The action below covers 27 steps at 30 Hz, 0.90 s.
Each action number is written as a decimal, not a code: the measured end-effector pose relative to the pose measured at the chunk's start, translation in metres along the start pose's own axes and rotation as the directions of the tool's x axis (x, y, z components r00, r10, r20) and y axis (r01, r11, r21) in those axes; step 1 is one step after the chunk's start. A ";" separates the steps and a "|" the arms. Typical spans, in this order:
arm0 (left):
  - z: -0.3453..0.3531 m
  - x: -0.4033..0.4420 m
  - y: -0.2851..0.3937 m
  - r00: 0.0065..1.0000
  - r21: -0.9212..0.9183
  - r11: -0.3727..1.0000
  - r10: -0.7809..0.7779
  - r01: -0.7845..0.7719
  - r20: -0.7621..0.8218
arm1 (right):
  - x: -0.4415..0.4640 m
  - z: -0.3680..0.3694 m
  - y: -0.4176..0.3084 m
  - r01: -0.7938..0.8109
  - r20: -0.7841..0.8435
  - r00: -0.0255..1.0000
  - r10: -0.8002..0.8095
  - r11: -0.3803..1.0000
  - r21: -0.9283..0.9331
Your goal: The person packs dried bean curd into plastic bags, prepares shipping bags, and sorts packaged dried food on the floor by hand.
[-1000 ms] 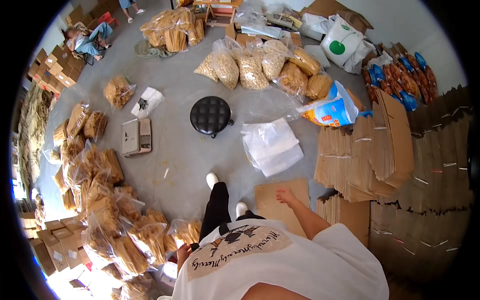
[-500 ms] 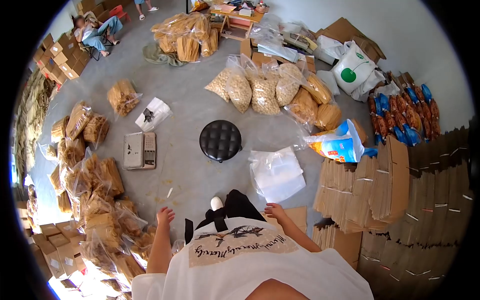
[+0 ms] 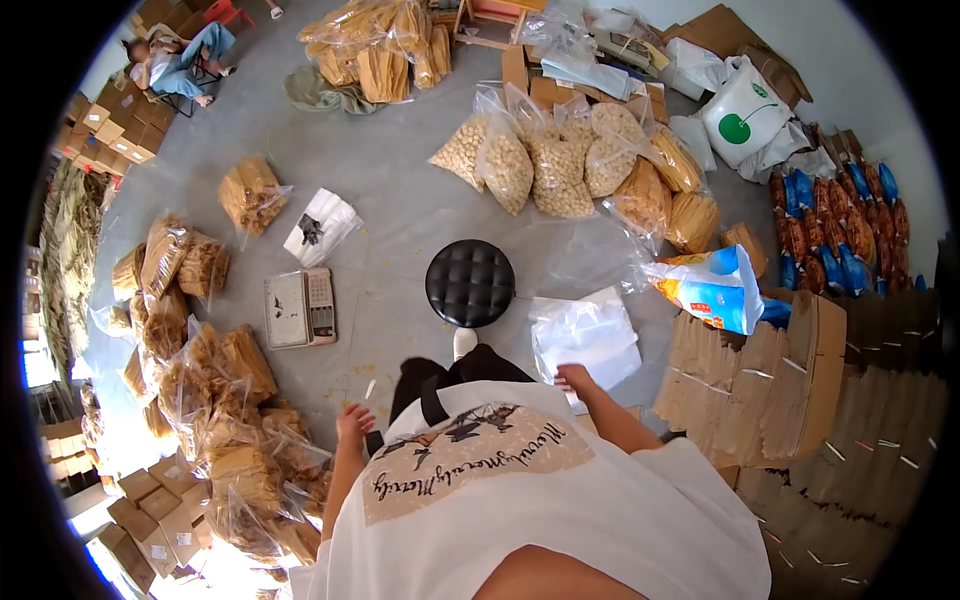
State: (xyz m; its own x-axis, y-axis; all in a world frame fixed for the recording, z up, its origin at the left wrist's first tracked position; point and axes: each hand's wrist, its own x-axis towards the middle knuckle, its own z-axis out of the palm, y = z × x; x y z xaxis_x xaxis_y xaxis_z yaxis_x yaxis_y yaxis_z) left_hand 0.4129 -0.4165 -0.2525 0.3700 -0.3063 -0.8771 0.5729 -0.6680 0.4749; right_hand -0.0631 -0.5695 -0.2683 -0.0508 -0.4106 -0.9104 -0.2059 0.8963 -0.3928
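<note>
My left hand (image 3: pixel 354 424) hangs by my left side with nothing in it, fingers loosely apart. My right hand (image 3: pixel 575 379) is also empty, its fingers apart, in front of the near edge of a stack of clear plastic bags (image 3: pixel 590 335) on the floor. I cannot tell whether it touches them. Ahead of me stands a round black tufted stool (image 3: pixel 470 283), with one white shoe (image 3: pixel 464 342) close to its near edge. Left of the stool lies a scale (image 3: pixel 301 308) with a keypad.
Bagged dried yellow sticks (image 3: pixel 245 475) line the left. Clear bags of pale round pieces (image 3: pixel 563 175) stand ahead. Stacked flattened cardboard (image 3: pixel 735 400) rises at the right, with a blue-and-orange bag (image 3: pixel 712 290) on it. A seated person (image 3: pixel 180 65) is at far left.
My body has moved forward, closer to the stool. The view has shifted, so floor items appear further right. Both hands stay empty, and the right is now nearer the plastic bags.
</note>
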 end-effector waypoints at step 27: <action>0.128 0.262 0.509 0.950 0.106 0.950 0.278 -0.294 0.145 | 0.065 0.159 -0.330 0.006 -0.114 0.993 0.023 0.969 0.245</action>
State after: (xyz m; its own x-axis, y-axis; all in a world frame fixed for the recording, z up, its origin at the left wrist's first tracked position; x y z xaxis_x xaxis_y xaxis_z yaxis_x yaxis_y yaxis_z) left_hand 0.7081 -0.9238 -0.2498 0.4044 -0.5750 -0.7112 0.3578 -0.6163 0.7016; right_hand 0.1567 -0.8655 -0.2180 -0.1666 -0.4066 -0.8983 0.0400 0.9075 -0.4182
